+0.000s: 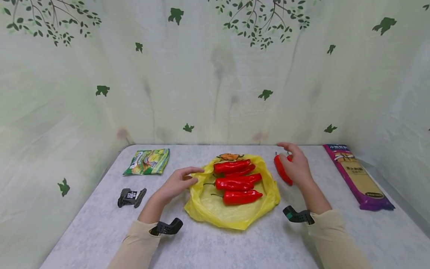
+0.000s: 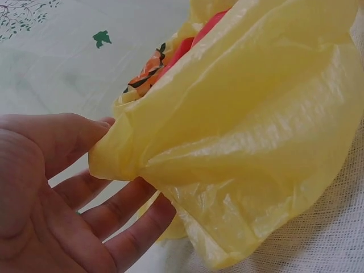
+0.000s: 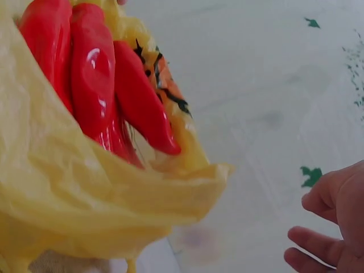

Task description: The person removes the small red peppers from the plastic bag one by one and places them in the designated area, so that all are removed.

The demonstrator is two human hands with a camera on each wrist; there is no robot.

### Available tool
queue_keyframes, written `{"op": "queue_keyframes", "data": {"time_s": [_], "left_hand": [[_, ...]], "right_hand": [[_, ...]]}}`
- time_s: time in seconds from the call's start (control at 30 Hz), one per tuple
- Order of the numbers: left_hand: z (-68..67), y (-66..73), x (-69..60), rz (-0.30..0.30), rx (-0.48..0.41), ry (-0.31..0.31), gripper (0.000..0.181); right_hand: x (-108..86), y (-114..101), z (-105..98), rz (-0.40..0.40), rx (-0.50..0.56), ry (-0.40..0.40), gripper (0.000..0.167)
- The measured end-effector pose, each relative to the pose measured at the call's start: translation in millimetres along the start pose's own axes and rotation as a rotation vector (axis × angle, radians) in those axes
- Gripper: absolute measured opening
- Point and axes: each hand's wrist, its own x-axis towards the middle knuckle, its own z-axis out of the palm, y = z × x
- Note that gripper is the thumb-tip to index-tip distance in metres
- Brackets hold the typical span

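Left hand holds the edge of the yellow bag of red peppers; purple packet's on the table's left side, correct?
Not quite: the purple packet lies on the right side of the table, as the head view shows. The left hand does hold the edge of the yellow bag of red peppers.

the head view looks forward and down across the worktop (image 1: 208, 246) from farthest back; the left and right wrist views face the yellow bag (image 1: 231, 216) closely from opposite sides (all three share it and its red peppers (image 1: 235, 184)).
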Motion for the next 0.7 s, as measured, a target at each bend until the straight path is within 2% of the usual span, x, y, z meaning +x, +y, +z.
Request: {"op": "queue_keyframes", "data": {"time_s": [0.37,0.7], "left_hand": [[-1.0,0.4,0.0,0.010,-0.003,0.019,0.036],[-0.9,-0.6,0.8,0.013,0.003,0.028,0.035]], "right_hand": [[-14.6,-20,10,-0.176,-0.034,-0.049,0.043],[-25.7,-29,23,-0.301,0.014,0.013,0.041]]}}
